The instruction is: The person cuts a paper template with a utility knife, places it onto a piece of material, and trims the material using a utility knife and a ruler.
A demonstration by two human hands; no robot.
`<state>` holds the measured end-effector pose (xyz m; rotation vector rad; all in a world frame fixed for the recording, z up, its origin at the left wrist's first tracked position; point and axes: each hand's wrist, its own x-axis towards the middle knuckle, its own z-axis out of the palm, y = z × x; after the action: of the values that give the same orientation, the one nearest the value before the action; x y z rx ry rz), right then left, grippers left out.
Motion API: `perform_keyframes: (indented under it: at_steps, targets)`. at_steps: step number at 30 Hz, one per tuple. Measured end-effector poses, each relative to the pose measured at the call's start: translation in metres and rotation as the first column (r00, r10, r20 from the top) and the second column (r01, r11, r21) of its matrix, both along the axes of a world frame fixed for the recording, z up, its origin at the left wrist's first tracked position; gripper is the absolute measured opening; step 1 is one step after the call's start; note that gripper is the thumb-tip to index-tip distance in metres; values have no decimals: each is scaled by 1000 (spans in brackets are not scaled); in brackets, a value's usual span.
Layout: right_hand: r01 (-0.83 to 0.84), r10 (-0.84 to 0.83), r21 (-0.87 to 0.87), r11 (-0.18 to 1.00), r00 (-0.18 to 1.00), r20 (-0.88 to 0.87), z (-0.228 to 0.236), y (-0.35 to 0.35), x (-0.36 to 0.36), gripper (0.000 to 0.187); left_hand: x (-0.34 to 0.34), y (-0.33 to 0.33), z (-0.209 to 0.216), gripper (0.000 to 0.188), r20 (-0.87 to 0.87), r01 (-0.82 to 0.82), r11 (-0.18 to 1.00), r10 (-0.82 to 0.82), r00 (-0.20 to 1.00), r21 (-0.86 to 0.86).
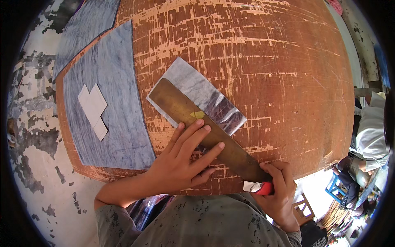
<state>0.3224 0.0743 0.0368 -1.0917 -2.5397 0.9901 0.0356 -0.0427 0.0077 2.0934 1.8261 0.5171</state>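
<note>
A long brown-gold straightedge [170,96] lies slantwise across a silvery grey rectangular sheet [191,82] on the table. My left hand [187,150] is spread flat, its fingertips pressing on the straightedge's middle near a small yellow mark. My right hand [282,189] is closed around a red-handled cutter [265,188] by the straightedge's near right end, with a fingertip at that end. A flat pale part, seemingly its blade, points left from the handle. Most of the handle is hidden in my fingers.
The brown tabletop [288,94] is heavily scored. At its left lies a large grey-blue sheet [107,136] with small white cut pieces [92,103] on it; another grey sheet [88,26] is beyond. A peeling wall stands left. At right are a seated person [370,136] and a blue stool [335,187].
</note>
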Motion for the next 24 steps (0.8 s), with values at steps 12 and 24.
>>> perform_keyframes:
  at_steps: [12,24]
  targets:
    - [-2,2,-1,1000,1000,13,2,0,-2,68,-1,0,0,72,-19,13,1000,-13,1000,-5]
    - [11,-11,2,1000,1000,27,2,-3,-3,66,0,0,1,71,-54,9,1000,-9,999,-2]
